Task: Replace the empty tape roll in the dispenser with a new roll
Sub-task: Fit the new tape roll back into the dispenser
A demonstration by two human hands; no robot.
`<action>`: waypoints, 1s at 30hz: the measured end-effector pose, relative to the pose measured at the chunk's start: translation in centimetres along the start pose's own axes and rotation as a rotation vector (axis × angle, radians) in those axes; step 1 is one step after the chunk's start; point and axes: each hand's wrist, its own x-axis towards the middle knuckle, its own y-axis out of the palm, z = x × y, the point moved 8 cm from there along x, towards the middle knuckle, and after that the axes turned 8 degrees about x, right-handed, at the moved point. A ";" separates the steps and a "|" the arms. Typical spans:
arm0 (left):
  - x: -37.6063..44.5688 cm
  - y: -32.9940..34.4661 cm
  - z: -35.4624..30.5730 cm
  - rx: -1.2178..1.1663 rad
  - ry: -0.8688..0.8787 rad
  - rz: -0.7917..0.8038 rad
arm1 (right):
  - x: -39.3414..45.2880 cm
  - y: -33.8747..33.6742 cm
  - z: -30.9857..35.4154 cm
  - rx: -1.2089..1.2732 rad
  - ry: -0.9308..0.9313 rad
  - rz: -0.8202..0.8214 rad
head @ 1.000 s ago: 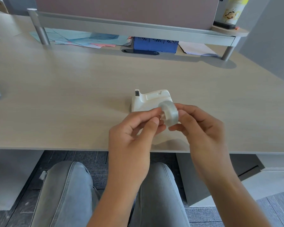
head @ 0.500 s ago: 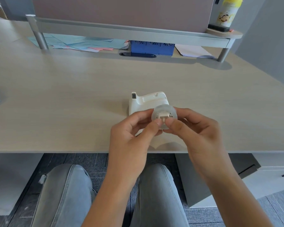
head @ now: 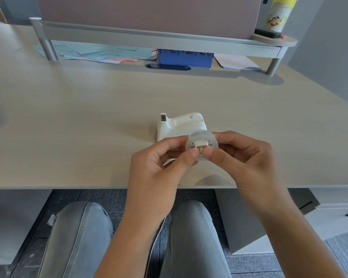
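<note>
With both hands, left hand (head: 161,167) and right hand (head: 249,163), pinching the tape roll (head: 201,145) just near of the dispenser (head: 181,125), press its hub (head: 201,146) squarely through the core.

The tape dispenser (head: 180,125) is showing up white, with a dark grey strip at its cutter end. The tape roll (head: 201,143) is looking clear and frosty around a pale cream core. The table (head: 88,109) is showing a light beige wood grain. Pale blue and pink papers (head: 100,54) are lying beside a deep blue box (head: 186,58). The bottle (head: 277,15) is wearing a yellow cap and a cartoon print. The trousers (head: 76,239) are appearing faded grey.
</note>
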 end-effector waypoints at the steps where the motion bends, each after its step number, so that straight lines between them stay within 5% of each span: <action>1: 0.2 -0.1 -0.1 0.023 0.013 -0.003 | 0.2 0.1 0.0 -0.007 0.004 0.008; 6: 1.5 -0.1 -0.8 0.256 0.139 -0.045 | 2.3 0.0 -0.6 -0.119 0.027 0.048; 11: 2.9 -1.1 -1.0 0.660 0.260 -0.223 | 6.5 -1.7 0.2 -0.266 -0.052 -0.082; 16: 3.8 0.0 1.1 0.963 0.173 -0.062 | 10.3 -2.2 -0.4 -0.427 -0.009 -0.028; 30: 3.9 0.3 1.9 1.048 0.146 -0.008 | 11.8 -0.9 -1.2 -0.667 0.043 0.201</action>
